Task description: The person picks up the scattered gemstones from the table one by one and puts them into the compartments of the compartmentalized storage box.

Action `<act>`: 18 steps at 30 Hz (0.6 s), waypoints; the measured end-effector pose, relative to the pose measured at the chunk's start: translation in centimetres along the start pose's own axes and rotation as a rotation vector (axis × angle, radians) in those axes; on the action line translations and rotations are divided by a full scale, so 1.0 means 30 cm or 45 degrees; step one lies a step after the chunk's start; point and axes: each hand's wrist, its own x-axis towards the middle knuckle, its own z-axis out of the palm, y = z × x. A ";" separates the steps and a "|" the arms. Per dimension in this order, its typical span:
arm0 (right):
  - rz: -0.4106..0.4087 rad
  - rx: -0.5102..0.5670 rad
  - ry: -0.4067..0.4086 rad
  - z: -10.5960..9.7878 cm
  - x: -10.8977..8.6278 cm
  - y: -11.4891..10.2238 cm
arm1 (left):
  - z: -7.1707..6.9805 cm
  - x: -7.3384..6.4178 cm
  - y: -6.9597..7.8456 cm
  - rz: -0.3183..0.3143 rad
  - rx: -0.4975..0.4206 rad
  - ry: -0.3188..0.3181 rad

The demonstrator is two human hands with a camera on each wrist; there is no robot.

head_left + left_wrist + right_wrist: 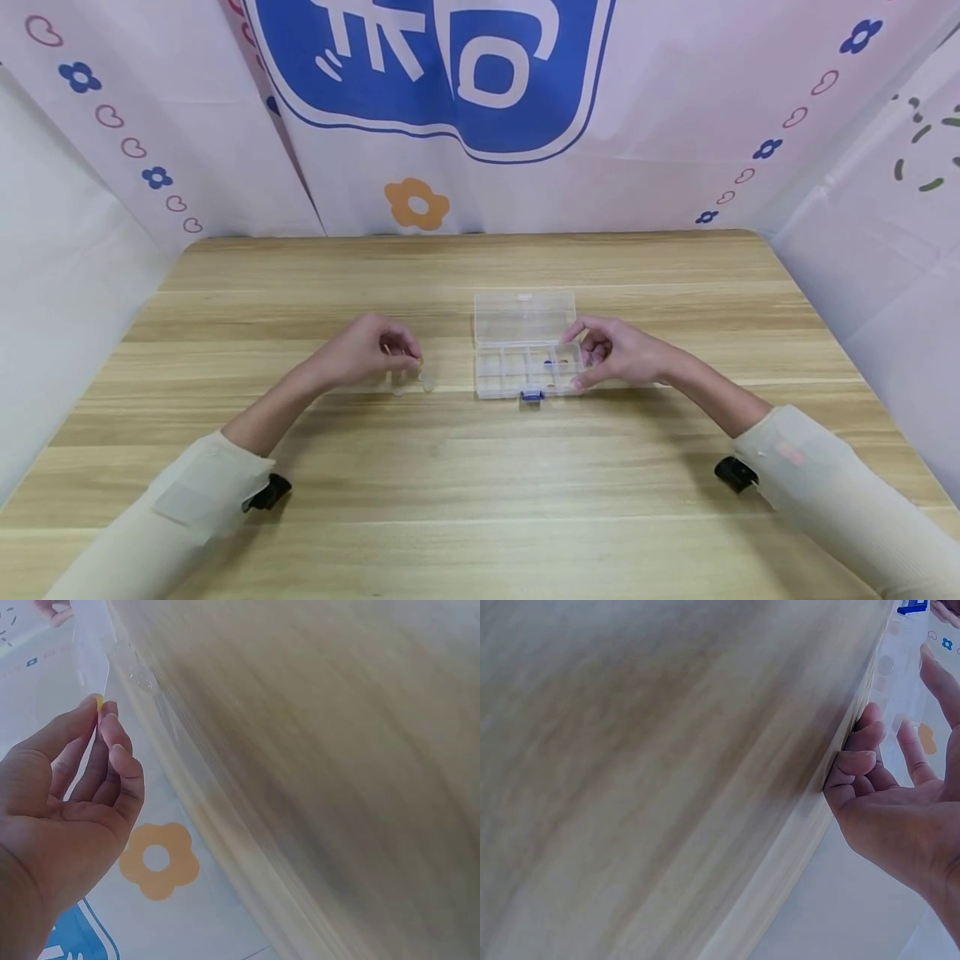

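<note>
My left hand [375,350] pinches a tiny yellow piece [99,703] between thumb and fingertips, just above the table. Beneath those fingers lie small clear round pieces [427,383], also visible in the left wrist view. To the right stands a clear plastic compartment box [491,392], its lid [523,319] laid back and a blue latch [532,396] at its front. My right hand [622,354] holds the box's right end, thumb at the front corner and index finger at the back corner. A few small pieces, one blue [549,363], sit in the right-hand compartments.
The wooden table [480,483] reaches back to a white cloth wall [600,196] with printed flowers and hearts. White cloth also hangs at both sides. Each sleeve carries a black device, one at the left cuff [267,492], one at the right [736,473].
</note>
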 end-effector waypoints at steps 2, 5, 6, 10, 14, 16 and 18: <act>0.003 0.000 0.000 0.000 0.000 0.000 | 0.003 0.004 0.002 0.005 -0.009 0.000; 0.005 0.002 -0.001 0.000 0.000 0.001 | 0.008 0.012 0.007 0.020 -0.022 -0.002; 0.005 0.003 -0.002 0.000 0.000 0.001 | 0.010 0.015 0.008 0.025 -0.020 0.001; 0.009 0.001 0.001 0.000 0.000 0.004 | 0.019 0.025 0.016 0.036 -0.028 0.004; 0.011 -0.005 0.002 0.000 0.000 0.003 | 0.027 0.035 0.022 0.037 -0.048 0.004; 0.011 -0.005 0.002 -0.001 0.000 0.001 | 0.030 0.040 0.027 0.038 -0.059 0.006; 0.009 0.000 0.000 -0.001 0.000 0.000 | 0.034 0.046 0.032 0.043 -0.066 0.006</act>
